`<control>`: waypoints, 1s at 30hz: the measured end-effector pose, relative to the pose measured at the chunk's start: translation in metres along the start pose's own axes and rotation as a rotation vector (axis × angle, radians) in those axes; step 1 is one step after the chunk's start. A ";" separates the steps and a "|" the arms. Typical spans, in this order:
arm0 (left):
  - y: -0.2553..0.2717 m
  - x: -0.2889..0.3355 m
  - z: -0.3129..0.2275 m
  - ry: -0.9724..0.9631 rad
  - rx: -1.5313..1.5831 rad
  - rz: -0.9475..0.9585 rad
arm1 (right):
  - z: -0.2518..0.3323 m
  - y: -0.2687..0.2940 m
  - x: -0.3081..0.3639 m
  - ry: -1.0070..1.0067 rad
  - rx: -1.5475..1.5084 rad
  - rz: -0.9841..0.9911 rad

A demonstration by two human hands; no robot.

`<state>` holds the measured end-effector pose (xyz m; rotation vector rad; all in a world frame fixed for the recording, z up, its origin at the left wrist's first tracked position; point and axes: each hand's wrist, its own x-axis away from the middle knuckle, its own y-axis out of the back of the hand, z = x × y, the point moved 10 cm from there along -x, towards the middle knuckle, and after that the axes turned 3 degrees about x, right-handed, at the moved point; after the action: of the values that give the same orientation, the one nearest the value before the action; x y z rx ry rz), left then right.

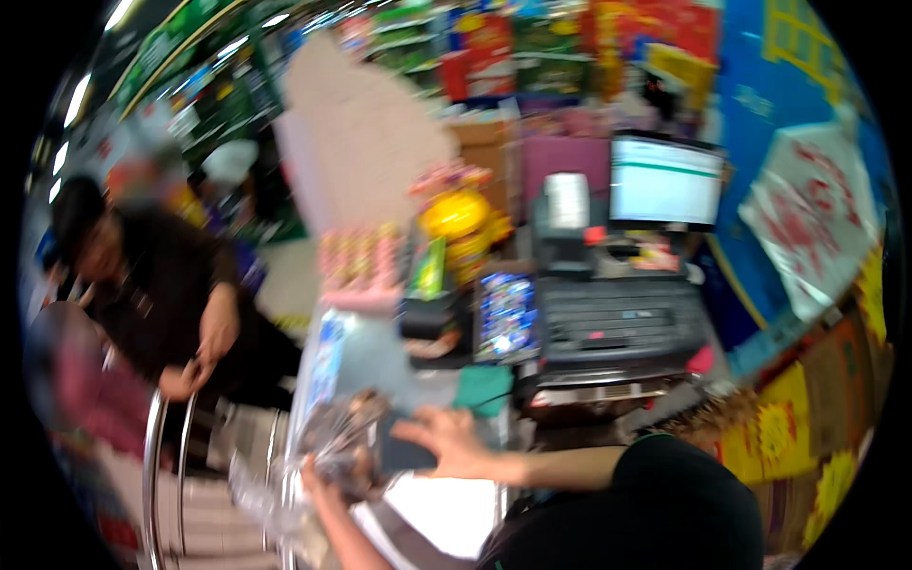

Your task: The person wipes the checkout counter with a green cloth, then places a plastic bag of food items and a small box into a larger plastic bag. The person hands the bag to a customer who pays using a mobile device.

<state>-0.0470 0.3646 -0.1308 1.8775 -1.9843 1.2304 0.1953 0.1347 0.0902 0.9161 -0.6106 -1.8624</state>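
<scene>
At the counter, a clear plastic bag point(328, 432) with brownish contents stands in front of me, its crinkled side toward the left. My left hand point(315, 483) is closed on the lower edge of this bag; motion blurs the fingertips. On the other side, my right hand point(451, 442) reaches in with fingers stretched and apart, beside a dark grey flat object point(407, 450) whose kind I cannot make out. A bright white surface point(442, 513) lies below both hands.
Beyond the counter point(375, 351) are a black keyboard point(617, 318), a lit monitor point(665, 180), a receipt printer point(567, 223), a tray of blue packets point(508, 313) and a yellow container point(456, 218). Metal rails point(157, 475) and another person point(161, 275) are at left. Cartons point(836, 380) stack at right.
</scene>
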 end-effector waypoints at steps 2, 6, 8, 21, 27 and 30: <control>-0.037 0.034 0.004 0.212 -0.066 0.061 | 0.014 -0.025 0.022 0.107 -0.035 0.184; -0.132 0.167 -0.002 -0.131 -0.042 0.408 | 0.061 -0.044 0.064 0.437 -0.342 0.469; -0.135 0.183 -0.004 -0.351 -0.240 0.336 | 0.064 -0.077 0.079 0.613 -0.333 0.451; -0.109 0.257 0.015 -0.770 -1.279 -0.014 | 0.038 -0.103 0.103 0.786 -0.158 0.501; -0.170 0.295 0.072 -0.533 -1.632 0.301 | 0.003 -0.004 0.100 0.274 -0.134 0.496; -0.171 0.269 0.096 -0.774 -1.742 0.468 | -0.044 0.093 0.096 0.080 -0.009 0.194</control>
<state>0.0878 0.1176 0.0469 0.8283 -2.2794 -1.2561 0.2534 0.0065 0.0997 0.8888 -0.6194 -1.6467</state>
